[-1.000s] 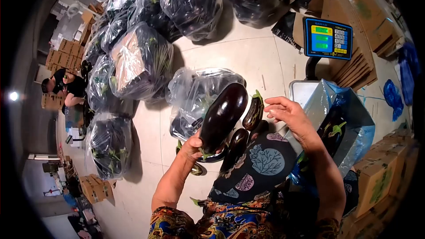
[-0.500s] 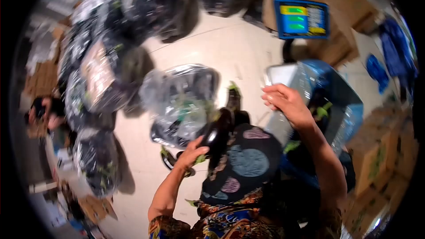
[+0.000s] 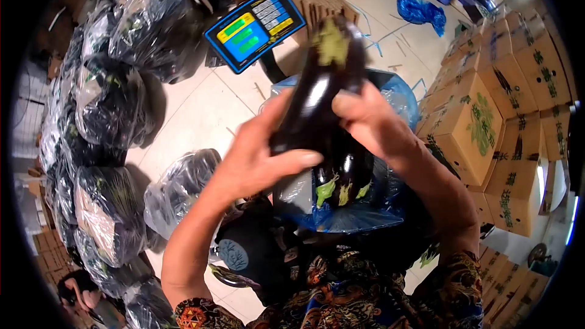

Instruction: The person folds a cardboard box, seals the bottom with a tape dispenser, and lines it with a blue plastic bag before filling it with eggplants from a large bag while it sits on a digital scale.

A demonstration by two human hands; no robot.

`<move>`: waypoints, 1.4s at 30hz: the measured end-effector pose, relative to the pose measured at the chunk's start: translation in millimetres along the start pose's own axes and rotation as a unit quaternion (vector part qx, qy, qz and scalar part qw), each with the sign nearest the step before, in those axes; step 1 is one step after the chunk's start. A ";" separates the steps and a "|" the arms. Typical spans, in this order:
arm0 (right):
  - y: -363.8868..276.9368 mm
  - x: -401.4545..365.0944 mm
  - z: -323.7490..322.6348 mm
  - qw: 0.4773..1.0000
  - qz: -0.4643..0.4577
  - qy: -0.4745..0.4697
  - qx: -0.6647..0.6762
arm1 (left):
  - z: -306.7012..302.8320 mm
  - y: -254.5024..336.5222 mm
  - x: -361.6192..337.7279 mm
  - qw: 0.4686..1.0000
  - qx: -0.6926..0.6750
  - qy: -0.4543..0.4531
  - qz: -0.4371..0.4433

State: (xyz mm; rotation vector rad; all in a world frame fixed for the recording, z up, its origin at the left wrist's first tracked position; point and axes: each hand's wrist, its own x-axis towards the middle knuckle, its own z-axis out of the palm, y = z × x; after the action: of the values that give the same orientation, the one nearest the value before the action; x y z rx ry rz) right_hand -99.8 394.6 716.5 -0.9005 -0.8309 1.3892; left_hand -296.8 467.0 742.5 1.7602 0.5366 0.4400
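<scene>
Raised in front of me, a large dark eggplant (image 3: 317, 91) is held between both hands, its green stem end pointing up and away. My left hand (image 3: 250, 152) is wrapped round its lower left side, with the thumb across the near end. My right hand (image 3: 375, 119) grips it from the right, slightly blurred, thumb on top. Below it stands a blue-lined container (image 3: 359, 222) with several eggplants (image 3: 344, 173) inside, some with green caps showing. One more eggplant (image 3: 234, 276) lies low by my leg.
A scale display (image 3: 255, 27) stands beyond the container. Filled plastic bags (image 3: 113, 100) line the left side, and a clear bag (image 3: 183, 186) sits nearer. Cardboard boxes (image 3: 475, 122) are stacked at the right. Blue plastic (image 3: 421, 15) lies on the floor. Another person (image 3: 91, 297) is at lower left.
The view has turned right toward the container. My left hand has come up from beside the clear bag, and both hands now hold the eggplant above the container.
</scene>
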 end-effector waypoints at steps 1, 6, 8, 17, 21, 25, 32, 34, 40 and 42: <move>-12.0 -7.3 -8.2 1.000 0.010 0.022 0.015 | 11.4 -3.8 13.8 0.999 -0.009 -0.031 0.013; -33.0 -56.3 -70.1 0.986 -0.025 0.159 -0.047 | 22.6 -39.2 64.8 0.993 0.028 -0.027 -0.113; -19.7 -79.1 -100.1 0.987 0.030 0.147 0.058 | 29.9 -83.7 74.0 0.981 0.178 -0.033 -0.068; -18.2 -100.5 -84.2 0.970 0.118 0.209 0.028 | 91.3 -113.3 140.1 0.815 0.519 -0.148 -0.212; -19.3 -102.2 -82.4 0.975 0.113 0.186 0.046 | 114.0 -128.8 152.9 0.825 0.465 -0.102 -0.306; -18.1 -102.4 -80.4 0.971 0.125 0.194 0.061 | 109.2 -122.9 147.5 0.837 0.464 -0.074 -0.279; -18.3 -102.6 -73.8 0.974 0.112 0.180 0.077 | 89.1 -56.2 109.1 0.873 0.466 0.012 -0.139; -15.2 -98.3 -72.6 0.973 0.129 0.182 0.052 | 72.0 -43.8 91.5 0.899 0.433 0.054 -0.040; -2.2 -79.7 -73.3 0.966 0.188 0.176 0.009 | 29.3 45.8 24.3 0.961 0.225 0.159 0.037; 5.4 -73.1 -73.6 0.962 0.210 0.175 0.001 | 4.0 59.3 1.2 0.976 0.132 0.166 0.043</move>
State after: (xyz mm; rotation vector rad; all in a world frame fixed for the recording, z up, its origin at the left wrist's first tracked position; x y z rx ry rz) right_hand -38.0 318.7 681.8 -1.3296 -0.3777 1.5263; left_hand -286.1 452.1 799.1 1.9816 0.7851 0.7608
